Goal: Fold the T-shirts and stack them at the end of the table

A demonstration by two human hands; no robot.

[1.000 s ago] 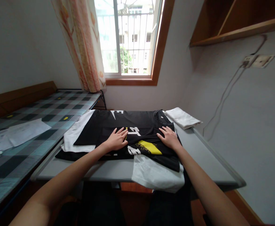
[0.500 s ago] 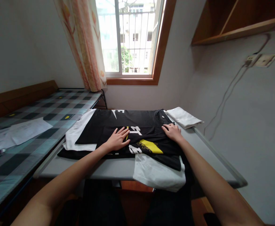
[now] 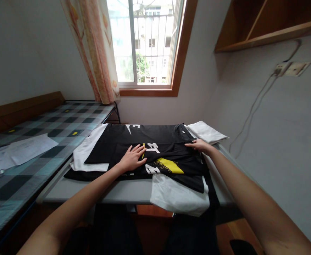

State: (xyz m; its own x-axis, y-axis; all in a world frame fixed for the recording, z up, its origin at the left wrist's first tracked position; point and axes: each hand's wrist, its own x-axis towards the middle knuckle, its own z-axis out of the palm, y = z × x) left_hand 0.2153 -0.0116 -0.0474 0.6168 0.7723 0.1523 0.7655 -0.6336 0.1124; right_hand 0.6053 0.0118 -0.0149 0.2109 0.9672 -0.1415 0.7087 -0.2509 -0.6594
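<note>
1. Flanking our grey worktop (image 3: 134,191), the checked bed (image 3: 40,138) stands on the left.
2. Our black shirt with yellow print (image 3: 170,165) lies on the worktop, white fabric (image 3: 178,196) showing beneath its near edge.
3. We rest the left hand (image 3: 132,158) flat on it, grip spread.
4. We touch the shirt's right edge with the right hand (image 3: 201,145); whether that grip pinches, we cannot tell.

Head camera, facing forward and down
Looks from above the near table edge (image 3: 134,193) toward the window (image 3: 150,46).
</note>
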